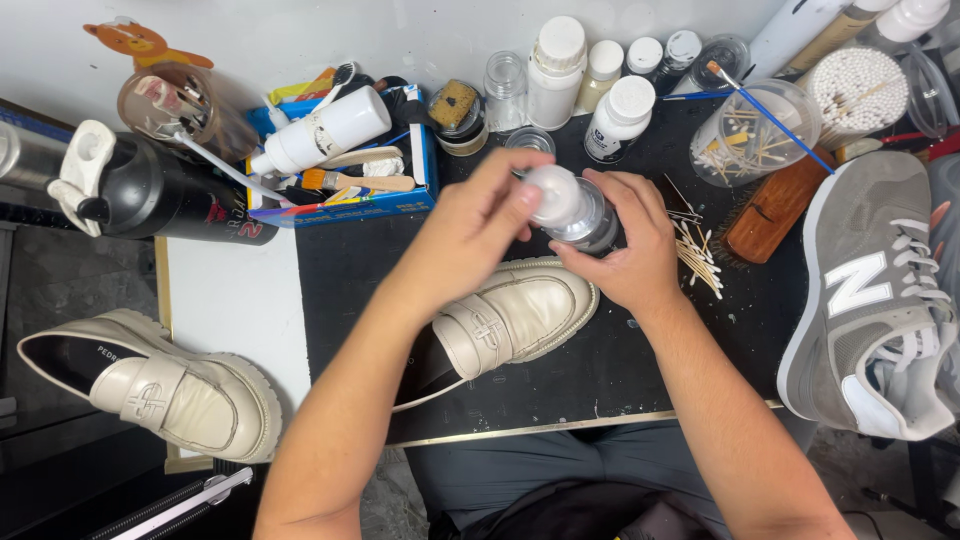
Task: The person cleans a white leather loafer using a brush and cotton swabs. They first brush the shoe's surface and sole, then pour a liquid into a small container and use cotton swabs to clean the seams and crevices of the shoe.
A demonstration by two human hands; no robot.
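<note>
Both hands over cream loafer [520, 320]: left hand [470, 235] pinching white cap [550, 192], right hand [635, 245] wrapped around clear jar [588, 222].

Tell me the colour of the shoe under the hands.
Cream loafer, clearest in the head view.

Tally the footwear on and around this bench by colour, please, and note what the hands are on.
Cream loafers: 2, one on the black mat and one at the left edge
Grey sneakers: 1, at the right
Total: 3
Both the left hand and the right hand have a grip on a small clear jar with a white cap.
</note>
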